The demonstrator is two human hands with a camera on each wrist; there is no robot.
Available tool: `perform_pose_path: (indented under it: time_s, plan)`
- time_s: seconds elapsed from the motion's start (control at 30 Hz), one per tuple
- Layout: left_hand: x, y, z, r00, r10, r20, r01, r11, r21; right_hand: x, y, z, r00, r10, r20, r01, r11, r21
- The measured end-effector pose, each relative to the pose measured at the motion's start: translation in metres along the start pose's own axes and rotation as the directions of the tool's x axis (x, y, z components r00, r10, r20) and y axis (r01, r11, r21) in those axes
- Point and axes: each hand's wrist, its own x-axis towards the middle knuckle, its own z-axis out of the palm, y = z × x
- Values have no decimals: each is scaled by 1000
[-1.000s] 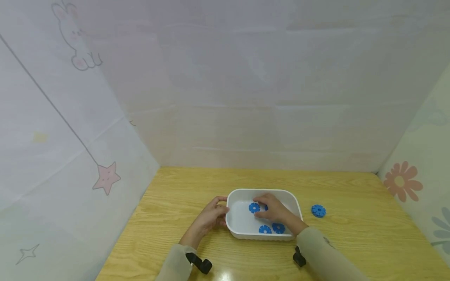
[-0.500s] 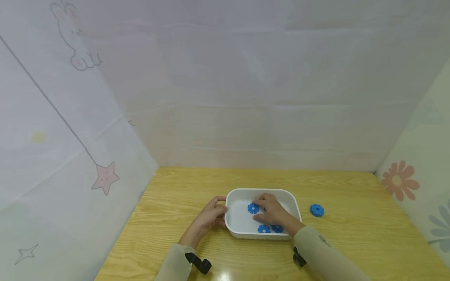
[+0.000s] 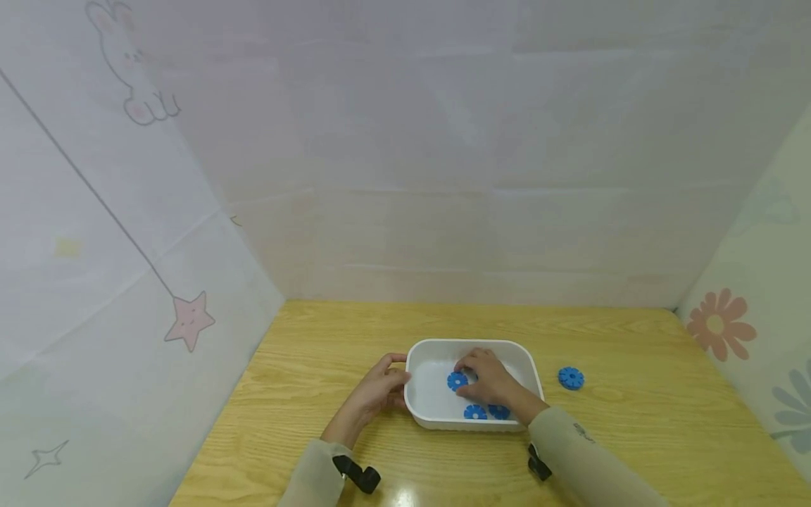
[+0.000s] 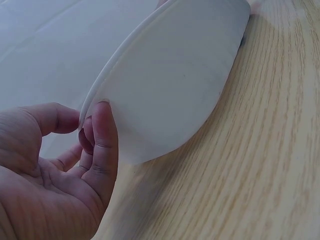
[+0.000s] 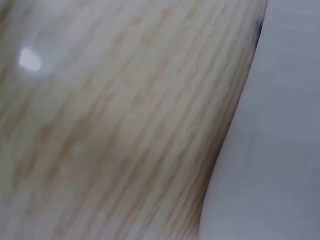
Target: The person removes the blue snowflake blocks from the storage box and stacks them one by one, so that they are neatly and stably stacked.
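A white plastic tub (image 3: 431,422) with rounded corners stands on the wooden table. My left hand (image 3: 378,389) pinches its left rim; the left wrist view shows the thumb and fingers on either side of the rim (image 4: 107,67). Inside the tub, my right hand (image 3: 491,378) holds a blue notched interlocking disc (image 3: 457,381) between thumb and fingertips at its right side. Two more blue discs (image 3: 475,412) lie by the near wall, and a bit of blue shows behind the right fingers. The right wrist view catches only the tub's outer wall (image 5: 270,150) and the table, not the hand.
To the right of the tub, a small stack of blue discs (image 3: 571,378) lies on the table (image 3: 621,422). Pale printed cloth walls (image 3: 405,232) enclose the table at the back and both sides.
My right thumb and fingers have closed onto the blue disc, which has shifted slightly toward me. My left hand keeps its place at the rim. The whole view has drifted slightly.
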Motion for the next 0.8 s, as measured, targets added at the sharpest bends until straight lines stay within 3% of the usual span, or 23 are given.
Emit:
perform_pose_path:
  time_s: [0.23, 0.8]
  plan:
    - [0, 0, 0, 1000, -6, -1, 6, 1000, -1, 2, -1, 0, 1000, 5, -10, -5, 1000, 0]
    - [1, -2, -2, 1000, -6, -3, 6, 1000, 9, 2, 1, 0, 997, 13, 79, -19, 997, 71]
